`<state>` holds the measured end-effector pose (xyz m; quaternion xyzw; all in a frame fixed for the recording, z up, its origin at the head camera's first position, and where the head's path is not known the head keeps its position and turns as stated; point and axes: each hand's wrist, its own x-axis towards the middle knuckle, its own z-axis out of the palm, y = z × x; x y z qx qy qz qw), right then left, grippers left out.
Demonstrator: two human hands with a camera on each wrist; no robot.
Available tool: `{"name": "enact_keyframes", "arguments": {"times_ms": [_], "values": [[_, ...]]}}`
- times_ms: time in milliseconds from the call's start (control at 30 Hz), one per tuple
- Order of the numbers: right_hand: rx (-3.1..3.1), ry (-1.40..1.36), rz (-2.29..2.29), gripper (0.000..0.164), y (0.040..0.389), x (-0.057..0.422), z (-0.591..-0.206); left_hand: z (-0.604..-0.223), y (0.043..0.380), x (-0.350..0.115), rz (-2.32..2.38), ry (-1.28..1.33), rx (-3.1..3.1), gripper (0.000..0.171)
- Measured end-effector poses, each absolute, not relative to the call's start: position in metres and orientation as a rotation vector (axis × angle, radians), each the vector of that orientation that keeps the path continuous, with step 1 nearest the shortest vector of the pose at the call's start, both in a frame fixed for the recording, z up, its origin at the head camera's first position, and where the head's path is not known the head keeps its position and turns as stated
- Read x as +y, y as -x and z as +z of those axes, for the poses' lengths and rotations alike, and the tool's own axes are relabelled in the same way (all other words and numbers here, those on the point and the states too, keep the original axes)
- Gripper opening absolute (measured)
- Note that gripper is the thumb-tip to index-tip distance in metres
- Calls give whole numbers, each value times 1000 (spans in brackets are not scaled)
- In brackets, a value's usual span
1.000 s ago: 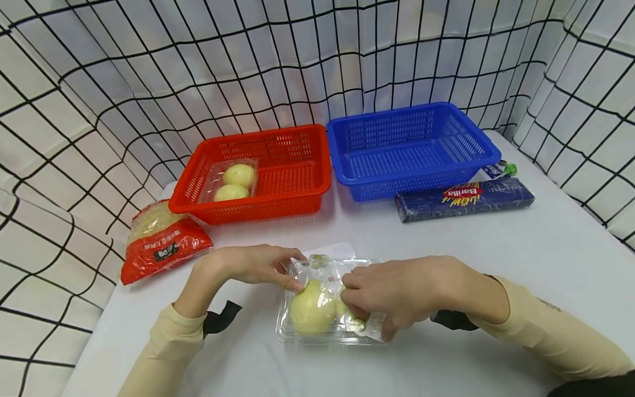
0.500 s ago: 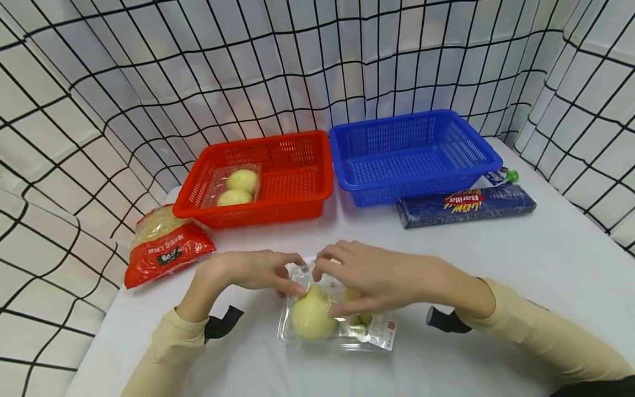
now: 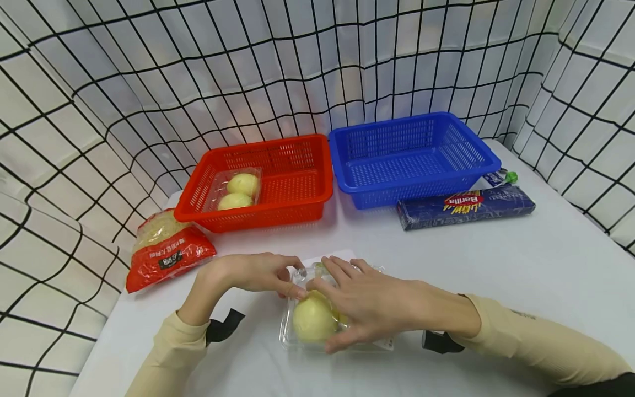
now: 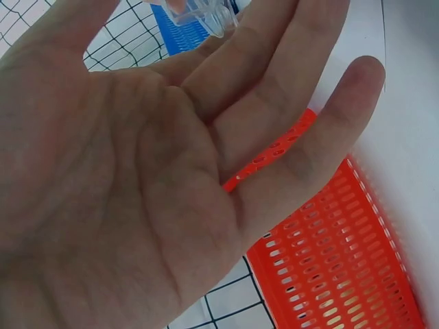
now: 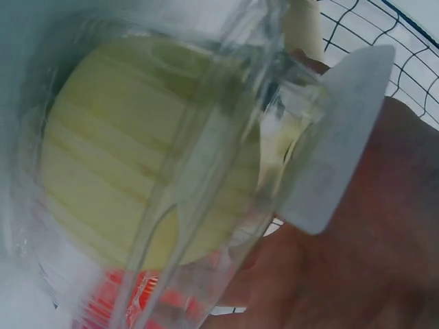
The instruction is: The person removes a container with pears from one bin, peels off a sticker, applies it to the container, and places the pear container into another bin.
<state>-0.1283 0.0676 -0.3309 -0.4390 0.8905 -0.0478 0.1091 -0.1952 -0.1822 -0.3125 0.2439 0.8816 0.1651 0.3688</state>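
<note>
A clear plastic fruit box [image 3: 286, 337] lies on the white table in front of me, with a pale yellow round fruit [image 3: 313, 321] under its lid. At its upper left corner, my left hand [image 3: 258, 273] pinches the plastic between thumb and fingers; the left wrist view catches a bit of that box [image 4: 212, 15] at the top. My right hand [image 3: 379, 303] rests across the lid with fingers spread, hiding the box's right half. Close up in the right wrist view are the fruit [image 5: 130, 157] behind plastic and a white label flap [image 5: 343, 137] sticking out.
A red basket [image 3: 263, 216] behind holds another clear pack of yellow fruits [image 3: 237, 199]. To its right stands a blue basket [image 3: 412, 193], with a Barilla pasta box [image 3: 471, 208] and a small packet [image 3: 498, 177] nearby. At left lies a red pasta bag [image 3: 171, 253]. Black netting surrounds the table.
My right hand has gone from curled fingers at the box's lower right to spread fingers over the lid. The left hand stays at the corner.
</note>
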Motion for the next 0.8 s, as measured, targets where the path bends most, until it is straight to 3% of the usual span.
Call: {"name": "enact_keyframes", "arguments": {"times_ms": [167,533,800], "values": [[2600,1294,-101,104,129,68,-330,-314,196,-183,416,-667,2271,55],[2569,1289,-108,107,139,73,-328,-316,199,-183,399,-661,2300,61],[2584,1329,-121,108,147,74,-330,-316,198,-186,418,-596,2341,56]]}}
